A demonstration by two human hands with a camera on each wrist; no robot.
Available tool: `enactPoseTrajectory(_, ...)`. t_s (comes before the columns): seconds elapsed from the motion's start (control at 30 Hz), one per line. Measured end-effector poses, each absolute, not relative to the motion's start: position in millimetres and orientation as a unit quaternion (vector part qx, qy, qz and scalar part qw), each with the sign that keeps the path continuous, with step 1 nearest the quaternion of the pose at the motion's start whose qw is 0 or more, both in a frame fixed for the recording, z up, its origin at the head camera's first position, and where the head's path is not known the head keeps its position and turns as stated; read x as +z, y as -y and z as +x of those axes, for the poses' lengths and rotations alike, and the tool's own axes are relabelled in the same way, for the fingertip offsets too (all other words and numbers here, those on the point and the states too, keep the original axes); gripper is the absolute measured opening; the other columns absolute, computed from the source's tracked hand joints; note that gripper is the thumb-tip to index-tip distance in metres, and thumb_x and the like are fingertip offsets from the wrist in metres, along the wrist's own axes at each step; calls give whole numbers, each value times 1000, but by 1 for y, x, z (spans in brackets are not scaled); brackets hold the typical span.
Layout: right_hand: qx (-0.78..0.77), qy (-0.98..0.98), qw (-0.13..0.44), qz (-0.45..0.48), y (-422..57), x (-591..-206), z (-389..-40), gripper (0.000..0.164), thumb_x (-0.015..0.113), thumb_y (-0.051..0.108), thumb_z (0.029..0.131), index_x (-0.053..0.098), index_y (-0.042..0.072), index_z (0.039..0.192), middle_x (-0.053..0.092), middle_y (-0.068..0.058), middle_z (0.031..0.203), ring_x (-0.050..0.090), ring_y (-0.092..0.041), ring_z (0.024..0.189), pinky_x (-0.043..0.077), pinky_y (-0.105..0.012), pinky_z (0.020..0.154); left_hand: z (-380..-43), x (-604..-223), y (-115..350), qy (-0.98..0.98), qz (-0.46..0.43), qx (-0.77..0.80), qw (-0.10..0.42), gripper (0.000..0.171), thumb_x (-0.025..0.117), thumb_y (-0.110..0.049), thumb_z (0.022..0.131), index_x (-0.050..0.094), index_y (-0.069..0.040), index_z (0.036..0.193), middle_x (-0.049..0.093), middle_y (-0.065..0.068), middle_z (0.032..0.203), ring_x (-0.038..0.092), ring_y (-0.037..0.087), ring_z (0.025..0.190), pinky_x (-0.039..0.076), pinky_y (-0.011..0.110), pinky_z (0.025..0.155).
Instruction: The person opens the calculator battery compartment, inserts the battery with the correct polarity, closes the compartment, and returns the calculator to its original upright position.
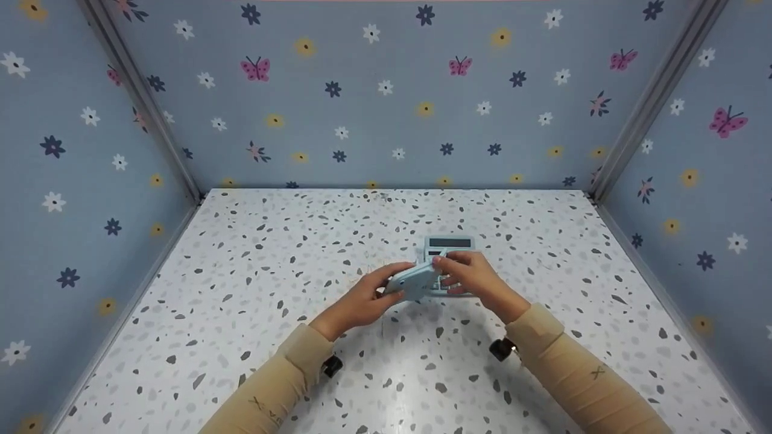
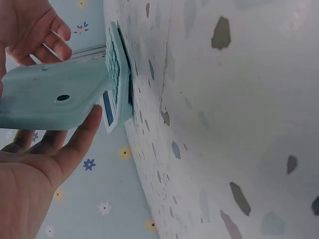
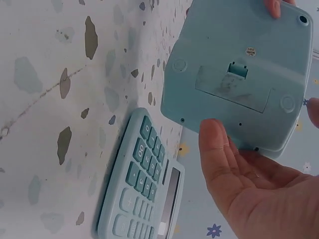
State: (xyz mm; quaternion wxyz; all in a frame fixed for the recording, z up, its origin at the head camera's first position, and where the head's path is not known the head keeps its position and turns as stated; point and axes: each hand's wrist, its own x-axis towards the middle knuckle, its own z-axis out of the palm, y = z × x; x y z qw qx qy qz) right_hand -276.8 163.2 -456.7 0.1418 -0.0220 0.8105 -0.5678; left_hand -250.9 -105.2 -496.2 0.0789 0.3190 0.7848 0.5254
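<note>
My left hand [image 1: 366,299] holds a pale blue-green calculator [image 1: 415,282] by its left end, tilted above the table. Its back, turned toward me, shows a rectangular battery cover [image 3: 232,89] with a small latch and several screw holes. At the opposite edge, my right hand [image 1: 476,278] grips the same calculator between thumb and fingers, the thumb [image 3: 212,137] overlapping the rim in the right wrist view. A second calculator [image 3: 142,174] of the same colour lies face up on the table just behind, its keys partly hidden by the right hand in the head view.
The white speckled table [image 1: 271,241] meets a blue wall [image 1: 386,120] with flowers and butterflies at the back. Similar panels stand left and right, with metal posts [image 1: 651,96] at the corners. A thin crack-like line runs over the tabletop in the wrist views.
</note>
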Motion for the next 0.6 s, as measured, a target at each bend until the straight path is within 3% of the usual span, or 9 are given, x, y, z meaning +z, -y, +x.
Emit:
enactPoseTrajectory(0.17, -613, -773, 163, 6, -161, -458, -278, 76, 64, 38, 110, 35, -7, 165, 65, -29, 141, 74, -43, 120, 66, -44, 93, -249, -494, 100, -819, 348, 454, 37, 54, 58, -13, 112, 47, -18, 164, 60, 15, 151, 62, 30, 135, 54, 54, 112)
enactPoseTrajectory(0.4, -672, -719, 175, 36, -156, -454, -277, 48, 53, 27, 115, 52, -6, 150, 73, -16, 120, 81, -28, 96, 67, -40, 88, -243, -490, 93, -860, 379, 340, -45, 52, 61, -11, 110, 54, -22, 161, 63, 13, 136, 65, 25, 113, 58, 46, 96)
enactPoseTrajectory(0.6, -684, -710, 164, 35, -154, -457, -279, 47, 43, 20, 118, 50, -12, 151, 70, -30, 133, 79, -20, 90, 67, -35, 83, -240, -492, 88, -868, 414, 244, -122, 52, 63, -10, 109, 58, -26, 158, 64, 16, 137, 68, 30, 115, 61, 46, 97)
